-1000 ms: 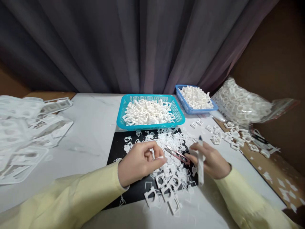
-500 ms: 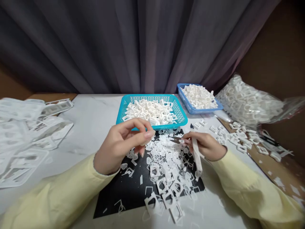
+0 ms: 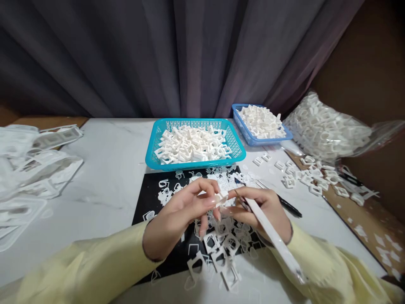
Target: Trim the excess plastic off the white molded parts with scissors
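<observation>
My left hand point(image 3: 186, 215) pinches a small white piece point(image 3: 222, 196) between thumb and fingertips, over the black mat point(image 3: 148, 185). Touching or very near that piece are the fingers of my right hand point(image 3: 265, 211), closed on a tool with a thin pointed metal tip; the tool is partly hidden. A long white strip point(image 3: 272, 236) runs from the same hand toward the right forearm. Thin white scraps point(image 3: 247, 236) and several white square frames point(image 3: 220, 257) lie below the hands.
A teal basket point(image 3: 196, 165) of white pieces stands behind the hands, a blue basket point(image 3: 268, 141) behind right. Farther right are a clear bag point(image 3: 329, 126) and loose white frames point(image 3: 316, 181). White sheets point(image 3: 41, 173) lie left. A black-handled tool point(image 3: 289, 207) rests beside my right hand.
My hands have come together; the left moved right and down and now shows a white piece in its pinch. The white strip tilts more. The view has shifted slightly.
</observation>
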Action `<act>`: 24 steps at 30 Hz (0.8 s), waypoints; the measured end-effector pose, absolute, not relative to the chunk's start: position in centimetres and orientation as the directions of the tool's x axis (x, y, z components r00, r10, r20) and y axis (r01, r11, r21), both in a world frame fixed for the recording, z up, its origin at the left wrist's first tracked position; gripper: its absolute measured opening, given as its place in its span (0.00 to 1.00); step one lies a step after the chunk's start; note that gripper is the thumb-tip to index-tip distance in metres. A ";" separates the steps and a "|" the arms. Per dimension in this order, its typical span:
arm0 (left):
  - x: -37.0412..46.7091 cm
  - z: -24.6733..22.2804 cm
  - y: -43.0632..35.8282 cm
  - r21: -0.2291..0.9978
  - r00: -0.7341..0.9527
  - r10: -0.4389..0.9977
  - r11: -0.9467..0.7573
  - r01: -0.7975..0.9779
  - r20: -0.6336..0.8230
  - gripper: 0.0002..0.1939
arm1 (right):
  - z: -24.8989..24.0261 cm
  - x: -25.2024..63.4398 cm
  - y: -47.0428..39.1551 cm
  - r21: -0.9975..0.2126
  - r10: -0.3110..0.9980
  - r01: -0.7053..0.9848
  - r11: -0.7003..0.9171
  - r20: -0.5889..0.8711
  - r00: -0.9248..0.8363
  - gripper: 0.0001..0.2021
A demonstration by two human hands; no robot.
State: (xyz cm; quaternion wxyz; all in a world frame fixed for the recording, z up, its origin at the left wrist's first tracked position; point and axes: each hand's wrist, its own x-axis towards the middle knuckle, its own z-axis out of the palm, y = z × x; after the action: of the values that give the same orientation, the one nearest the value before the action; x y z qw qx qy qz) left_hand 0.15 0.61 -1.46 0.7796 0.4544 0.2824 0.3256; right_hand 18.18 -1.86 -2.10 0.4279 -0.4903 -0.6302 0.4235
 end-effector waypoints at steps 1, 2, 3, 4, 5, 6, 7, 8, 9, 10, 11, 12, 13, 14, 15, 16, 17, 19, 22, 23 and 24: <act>0.1 -1.4 0.7 0.887 0.641 0.750 0.396 -0.237 -0.164 0.07 | -2.2 18.2 -1.8 -0.953 0.980 0.255 0.164 0.126 -0.156 0.09; 0.1 -1.4 0.8 0.883 0.653 0.736 0.413 -0.222 -0.180 0.07 | -2.3 18.2 -1.8 -0.952 0.979 0.257 0.168 0.130 -0.159 0.08; 0.0 -1.4 1.0 0.884 0.663 0.725 0.419 -0.208 -0.187 0.07 | -2.4 18.2 -1.8 -0.950 0.978 0.259 0.173 0.134 -0.162 0.08; 0.0 -1.4 1.1 0.888 0.674 0.714 0.417 -0.196 -0.187 0.07 | -2.5 18.2 -1.8 -0.949 0.976 0.262 0.178 0.137 -0.167 0.09; -0.1 -1.5 1.3 0.896 0.683 0.707 0.407 -0.181 -0.183 0.08 | -2.6 18.2 -1.8 -0.947 0.975 0.264 0.181 0.138 -0.173 0.09; -0.1 -1.5 1.4 0.908 0.687 0.703 0.388 -0.158 -0.181 0.08 | -2.6 18.1 -1.9 -0.947 0.974 0.265 0.183 0.138 -0.180 0.09; -0.1 -1.6 1.4 0.924 0.686 0.704 0.361 -0.125 -0.182 0.10 | -2.7 18.0 -1.9 -0.946 0.973 0.266 0.185 0.138 -0.185 0.09; -0.1 -1.6 1.4 0.941 0.680 0.710 0.327 -0.087 -0.184 0.11 | -2.7 17.9 -1.9 -0.946 0.973 0.266 0.187 0.140 -0.186 0.09; 0.0 -1.7 1.4 0.955 0.670 0.718 0.294 -0.049 -0.186 0.12 | -2.8 17.9 -2.0 -0.946 0.973 0.265 0.189 0.143 -0.183 0.09; 0.0 -1.7 1.3 0.965 0.655 0.732 0.263 -0.018 -0.187 0.13 | -2.8 17.8 -2.0 -0.946 0.973 0.263 0.191 0.147 -0.178 0.09; 0.1 -1.8 1.2 0.972 0.641 0.746 0.235 0.002 -0.181 0.13 | -2.9 17.8 -2.0 -0.946 0.973 0.260 0.193 0.151 -0.175 0.09; 0.2 -1.8 1.1 0.977 0.631 0.756 0.212 0.013 -0.173 0.13 | -2.9 17.8 -2.0 -0.947 0.972 0.255 0.196 0.154 -0.176 0.09; 0.2 -1.7 1.0 0.980 0.624 0.764 0.196 0.018 -0.164 0.13 | -2.9 17.8 -2.0 -0.948 0.972 0.251 0.196 0.153 -0.180 0.08; 0.3 -1.6 1.0 0.983 0.617 0.771 0.185 0.021 -0.158 0.14 | -3.0 17.8 -2.0 -0.950 0.971 0.244 0.194 0.150 -0.187 0.08; 0.3 -1.5 0.9 0.984 0.614 0.774 0.178 0.023 -0.155 0.14 | -3.1 17.8 -1.9 -0.953 0.971 0.237 0.188 0.143 -0.194 0.08; 0.3 -1.4 0.9 0.984 0.615 0.773 0.178 0.024 -0.155 0.15 | -3.1 17.9 -1.9 -0.957 0.971 0.228 0.180 0.135 -0.198 0.08; 0.2 -1.3 0.9 0.983 0.617 0.771 0.181 0.024 -0.157 0.16 | -3.2 17.9 -1.8 -0.961 0.972 0.220 0.168 0.125 -0.199 0.08; 0.0 -1.1 1.0 0.982 0.625 0.763 0.185 0.033 -0.164 0.17 | -3.3 17.8 -1.6 -0.968 0.975 0.204 0.144 0.104 -0.196 0.08; -0.3 -1.1 1.3 0.982 0.658 0.732 0.170 0.077 -0.179 0.19 | -3.5 17.7 -1.4 -0.975 0.977 0.186 0.120 0.083 -0.195 0.10; -0.4 -1.2 1.3 0.982 0.667 0.722 0.166 0.091 -0.184 0.20 | -3.6 17.6 -1.4 -0.976 0.978 0.184 0.118 0.082 -0.192 0.11; -0.5 -1.3 1.4 0.981 0.669 0.718 0.165 0.101 -0.189 0.20 | -3.7 17.5 -1.4 -0.976 0.979 0.185 0.117 0.081 -0.187 0.12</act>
State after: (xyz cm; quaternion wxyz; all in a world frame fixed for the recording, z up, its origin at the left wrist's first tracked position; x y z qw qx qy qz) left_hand -0.50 1.37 -1.33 0.6841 0.6056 0.3381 0.2257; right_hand 17.50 -1.36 -3.73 0.4260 -0.4742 -0.6138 0.4656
